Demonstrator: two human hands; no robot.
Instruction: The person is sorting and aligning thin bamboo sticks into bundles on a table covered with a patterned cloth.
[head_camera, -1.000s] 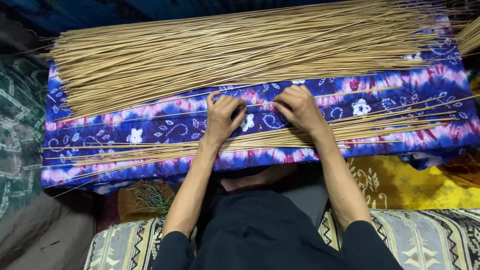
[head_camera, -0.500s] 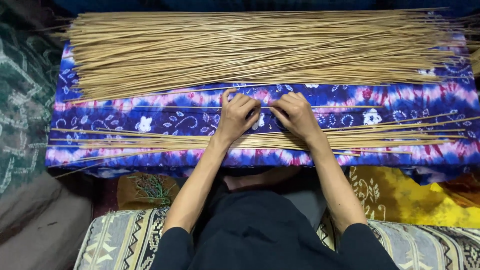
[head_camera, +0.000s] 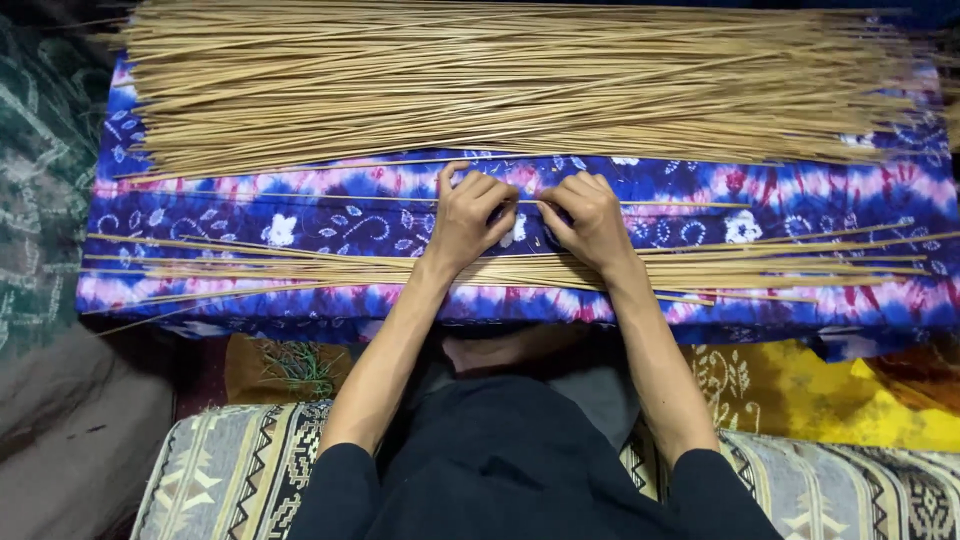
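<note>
From the head camera, the left hand (head_camera: 470, 215) and right hand (head_camera: 585, 218) lay side by side, fingers curled, pinching one thin tan stick (head_camera: 680, 204) lying crosswise on the blue-and-pink tie-dyed cloth (head_camera: 330, 215). A small row of sticks (head_camera: 250, 262) sat near the cloth's front edge; the big heap of sticks (head_camera: 500, 85) covered its far side, leaving a bare strip between.

From my feed, lighting is even and fairly bright across the centre, falling from above. The pile of thin sticks (head_camera: 520, 85) and the blue patterned cloth (head_camera: 300, 215) read sharp, without glare. Corners darken: upper left and lower left of the frame are dim. I note slight blur at the far right edge and a deep shadow under the cloth's near edge.
</note>
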